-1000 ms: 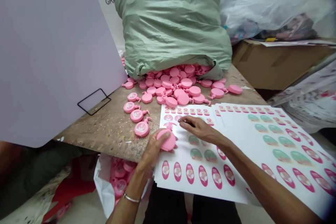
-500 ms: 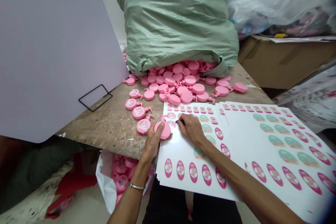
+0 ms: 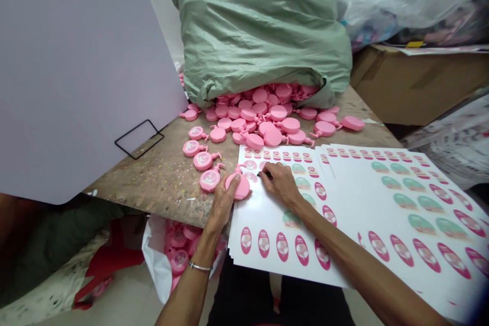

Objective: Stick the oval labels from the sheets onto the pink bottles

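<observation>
Left grip: You are closing your left hand [image 3: 221, 207] around a pink bottle-shaped piece [image 3: 240, 188], with your thumb lying across its face.
Pink piece: You are keeping it at the top left of the nearer sticker sheets [image 3: 273, 260], just over their edge, with its spout pointing up and away from you.
Right grip: You are pinching a small dark item [image 3: 265, 175] in the fingertips of your right hand [image 3: 280, 186]. It is mostly hidden, so you can't really tell what it is; it may be a pen.
Sheets: You are working over white sheets printed with pink ovals and green shapes, with a second stack [image 3: 405, 214] overlapping them on the right.
Wrist: You are wearing a silver bracelet [image 3: 199, 267] on your left wrist.
Desk: You are leaning over a paint-flecked desk [image 3: 160, 188], with loose pink pieces [image 3: 210, 181] lying just beside your left hand.
Pile: A heap of pink pieces [image 3: 260, 117] is spilling from the mouth of a green sack [image 3: 260, 25].
Left side: A pale board [image 3: 76, 76] is standing on a black wire stand [image 3: 139, 138].
Below: A white bag [image 3: 155, 260] is holding more pink pieces [image 3: 178, 260] beneath the desk edge.
</observation>
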`<state>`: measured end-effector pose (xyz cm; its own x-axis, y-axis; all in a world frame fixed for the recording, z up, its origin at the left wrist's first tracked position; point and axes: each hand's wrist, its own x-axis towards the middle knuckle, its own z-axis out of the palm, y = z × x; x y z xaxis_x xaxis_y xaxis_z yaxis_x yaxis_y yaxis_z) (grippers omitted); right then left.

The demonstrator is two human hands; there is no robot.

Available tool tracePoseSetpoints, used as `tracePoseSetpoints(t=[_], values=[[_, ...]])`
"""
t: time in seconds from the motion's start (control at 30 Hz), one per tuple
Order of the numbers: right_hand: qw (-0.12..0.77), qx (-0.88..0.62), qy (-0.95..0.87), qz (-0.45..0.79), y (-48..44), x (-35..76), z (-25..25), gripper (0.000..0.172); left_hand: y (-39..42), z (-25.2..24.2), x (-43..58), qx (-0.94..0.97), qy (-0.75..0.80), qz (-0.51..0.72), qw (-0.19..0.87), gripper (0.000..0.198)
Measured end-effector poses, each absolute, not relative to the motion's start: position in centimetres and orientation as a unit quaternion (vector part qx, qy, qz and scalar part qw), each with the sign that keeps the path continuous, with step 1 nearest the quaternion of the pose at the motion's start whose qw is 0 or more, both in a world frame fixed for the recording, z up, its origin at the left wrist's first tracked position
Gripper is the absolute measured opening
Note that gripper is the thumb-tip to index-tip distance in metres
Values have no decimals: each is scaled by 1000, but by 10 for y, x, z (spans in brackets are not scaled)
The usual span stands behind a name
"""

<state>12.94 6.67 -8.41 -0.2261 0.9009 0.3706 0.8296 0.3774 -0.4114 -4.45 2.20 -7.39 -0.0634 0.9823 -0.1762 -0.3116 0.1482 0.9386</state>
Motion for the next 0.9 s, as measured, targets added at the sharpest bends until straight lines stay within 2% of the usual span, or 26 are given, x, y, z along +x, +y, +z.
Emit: tracePoseSetpoints(t=[0.2, 0.33, 0.47, 0.63, 0.77, 0.9], values=[[291, -548, -782, 63, 65, 128, -82, 13, 22, -73, -43, 334, 482, 561, 584, 47], [339, -537, -772, 41, 61, 123, -81, 18, 21, -73, -42, 339, 480, 564, 581, 51], [404, -559, -696, 198, 62, 121, -76, 22, 20, -74, -42, 350, 494, 561, 564, 48], [382, -571, -622, 376, 79, 119, -61, 28, 19, -74, -43, 384, 514, 556, 528, 44], [382, -566, -595, 423, 92, 124, -48, 38, 16, -71, -43, 375, 525, 563, 516, 43], [428, -532, -588, 434, 80, 136, -28, 41, 9, -58, -42, 341, 514, 579, 533, 47]])
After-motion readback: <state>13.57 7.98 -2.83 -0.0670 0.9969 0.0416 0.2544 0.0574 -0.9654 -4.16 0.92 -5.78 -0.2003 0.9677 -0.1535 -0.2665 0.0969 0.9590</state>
